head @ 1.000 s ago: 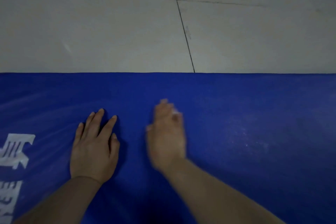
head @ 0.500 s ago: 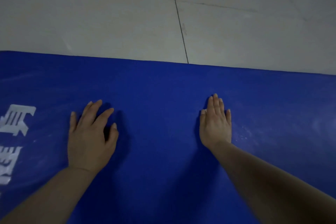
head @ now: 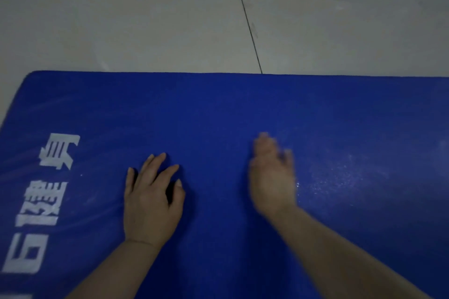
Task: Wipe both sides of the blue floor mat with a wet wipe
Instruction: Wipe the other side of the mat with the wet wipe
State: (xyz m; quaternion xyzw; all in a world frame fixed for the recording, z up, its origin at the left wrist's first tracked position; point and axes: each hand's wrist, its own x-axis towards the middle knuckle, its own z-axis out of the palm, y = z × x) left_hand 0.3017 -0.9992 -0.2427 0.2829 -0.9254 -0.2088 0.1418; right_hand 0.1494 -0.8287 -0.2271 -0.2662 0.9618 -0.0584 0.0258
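Note:
The blue floor mat (head: 218,109) lies flat on the tiled floor, with white printed characters (head: 52,177) along its left side. My left hand (head: 151,199) rests flat on the mat with its fingers spread. To its right, my right hand (head: 272,177) presses down on the mat with straight fingers and is blurred by motion. A pale smear at its fingertips (head: 285,153) may be the wet wipe; the rest of the wipe is hidden under the hand. Whitish wet streaks (head: 340,177) show on the mat right of that hand.
Pale floor tiles (head: 145,19) with a dark grout line (head: 250,24) lie beyond the mat's far edge. The mat's rounded far-left corner (head: 31,75) is in view. The mat runs out of frame to the right and toward me.
My right hand swept out to the right across the mat, then back to the left toward my left hand. My left hand stayed put. The view shifted, showing the mat's left corner.

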